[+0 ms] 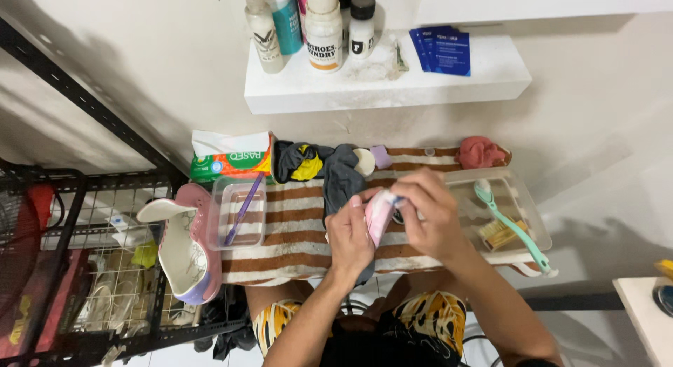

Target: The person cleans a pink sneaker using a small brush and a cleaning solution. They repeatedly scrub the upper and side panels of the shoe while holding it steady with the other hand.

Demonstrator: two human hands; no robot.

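While both hands meet over the striped brown-and-white towel [294,234] spread across the person's lap, the left hand [348,242] grips the lower end of a small pink and white item [379,211], and the right hand [429,214] closes its fingers on the item's upper end; what the item is cannot be told. A dark grey cloth [338,178] lies just behind the hands. To the left sits a clear plastic container [237,230] holding a purple brush [243,208], beside a pink shoe [184,244]. To the right, a clear tray [529,216] holds a mint-green brush [510,227]. Bottles [324,27] stand on the white shelf [385,83] above.
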